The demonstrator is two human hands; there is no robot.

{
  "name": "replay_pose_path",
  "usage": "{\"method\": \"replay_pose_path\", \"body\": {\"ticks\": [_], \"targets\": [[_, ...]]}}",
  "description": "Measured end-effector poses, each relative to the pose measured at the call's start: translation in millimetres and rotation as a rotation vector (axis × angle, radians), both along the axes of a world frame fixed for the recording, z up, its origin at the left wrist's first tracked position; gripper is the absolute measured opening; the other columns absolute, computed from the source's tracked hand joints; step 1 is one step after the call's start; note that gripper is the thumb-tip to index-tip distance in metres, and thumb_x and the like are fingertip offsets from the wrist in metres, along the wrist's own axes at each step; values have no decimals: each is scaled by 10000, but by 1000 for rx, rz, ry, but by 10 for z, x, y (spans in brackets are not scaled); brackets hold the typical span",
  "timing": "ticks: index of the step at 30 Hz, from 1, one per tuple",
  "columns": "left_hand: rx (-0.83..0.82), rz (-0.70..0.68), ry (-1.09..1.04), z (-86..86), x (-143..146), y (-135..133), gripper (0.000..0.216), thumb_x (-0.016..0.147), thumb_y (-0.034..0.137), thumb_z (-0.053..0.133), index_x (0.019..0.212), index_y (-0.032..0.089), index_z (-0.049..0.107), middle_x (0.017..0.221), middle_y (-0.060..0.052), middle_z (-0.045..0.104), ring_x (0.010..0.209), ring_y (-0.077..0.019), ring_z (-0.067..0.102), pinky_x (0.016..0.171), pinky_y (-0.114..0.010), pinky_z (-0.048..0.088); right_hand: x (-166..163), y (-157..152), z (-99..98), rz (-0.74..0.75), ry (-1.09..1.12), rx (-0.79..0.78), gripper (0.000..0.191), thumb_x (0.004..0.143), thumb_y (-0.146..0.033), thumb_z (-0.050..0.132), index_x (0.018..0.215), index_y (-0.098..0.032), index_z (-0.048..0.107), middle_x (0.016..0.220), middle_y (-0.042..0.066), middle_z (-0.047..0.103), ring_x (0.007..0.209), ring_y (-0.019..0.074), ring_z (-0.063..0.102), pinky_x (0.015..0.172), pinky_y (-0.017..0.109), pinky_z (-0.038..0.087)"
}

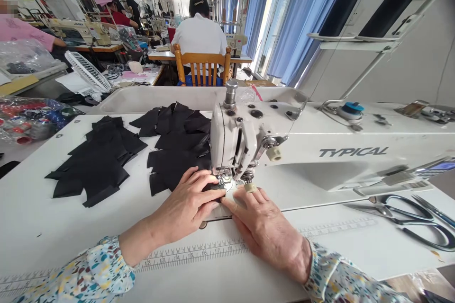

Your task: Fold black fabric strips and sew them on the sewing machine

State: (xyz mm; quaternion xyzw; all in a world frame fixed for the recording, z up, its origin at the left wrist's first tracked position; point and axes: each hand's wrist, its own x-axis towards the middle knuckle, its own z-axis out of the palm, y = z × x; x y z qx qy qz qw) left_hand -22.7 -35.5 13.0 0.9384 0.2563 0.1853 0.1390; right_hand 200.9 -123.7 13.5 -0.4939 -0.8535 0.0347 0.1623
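Note:
A small black fabric piece (219, 187) lies under the presser foot of a white sewing machine (298, 147) marked TYPICAL. My left hand (188, 201) rests left of the needle, its thumb and forefinger closed on that piece, which they partly cover. Right of the needle, my right hand (265, 227) lies on the machine bed with its fingers stretched out, the forefinger touching the piece's near edge. Close behind my left hand, a pile of black fabric pieces (177, 151) spreads beside the machine head. Another black pile (99, 156) lies farther left.
Scissors (408, 220) lie at the right, and a printed ruler (192, 253) runs along the table's front. Two black thread cones (344, 4) stand above the machine. Bagged spools (31, 120) and a white fan (88, 71) are at left. A person (199, 33) sits ahead.

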Motion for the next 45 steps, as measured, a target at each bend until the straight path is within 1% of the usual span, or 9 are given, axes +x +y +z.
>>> {"method": "replay_pose_path", "body": {"ticks": [7,12,20,24,26,29,33,38,45], "targets": [[16,-4,22,-9,-40,33,358,1046,151,457,1280,303,681,1256,-64,613,1312,-262,490,1209,-605,279,16,-2,-46,10,-8,40,480,955,-111,545,1424,-217,562,1231,125,602,1102,290,526,978,488,488],[46,-27,-4,-2,-50,4,336,1031,143,475,1249,276,694,1255,-71,629,1303,-271,503,1198,-600,292,21,10,-43,15,-32,30,489,951,-110,542,1430,-206,567,1216,128,605,1092,295,523,971,492,488],[114,15,-199,-18,-93,46,384,967,12,438,1151,204,716,1139,-71,672,1179,-224,584,1175,-532,370,24,-12,-85,21,-30,71,434,980,-117,502,1395,-186,608,1170,139,605,1060,283,529,950,487,497],[47,-34,-91,-30,-41,41,455,935,-24,408,1153,216,727,1139,-70,656,1192,-226,573,1188,-545,354,18,-8,-63,27,-26,74,464,960,-102,522,1413,-177,593,1146,137,614,1044,285,533,935,487,496],[35,-39,-50,-43,-29,41,491,921,-40,396,1143,232,738,1149,-60,651,1188,-221,577,1208,-564,321,35,4,-29,28,21,48,428,974,-105,508,1378,-194,616,1119,123,627,1008,269,542,906,469,499],[44,-42,-19,-55,-39,48,544,910,-59,384,1168,259,743,1172,-51,643,1209,-217,568,1218,-575,306,77,29,17,11,142,-20,353,1010,-123,471,1298,-209,655,1080,104,637,982,245,555,879,437,499],[87,-72,-12,-51,-49,54,555,892,-75,405,1207,243,732,1192,-62,637,1262,-238,521,1207,-569,332,91,51,27,4,222,-43,323,1021,-134,459,1273,-179,656,1107,120,632,1037,257,561,911,453,486],[131,-116,-56,-52,-37,76,519,887,-82,419,1188,202,733,1164,-72,639,1237,-235,510,1160,-509,408,36,57,7,65,201,6,323,1009,-102,456,1249,-180,658,1136,112,644,1009,248,562,881,440,484],[145,-130,-79,-62,-72,83,473,926,-57,410,1176,184,730,1159,-69,678,1249,-236,529,1174,-524,383,14,23,2,35,115,-10,335,1018,-126,459,1283,-190,654,1114,102,628,985,246,546,904,460,492]]}}
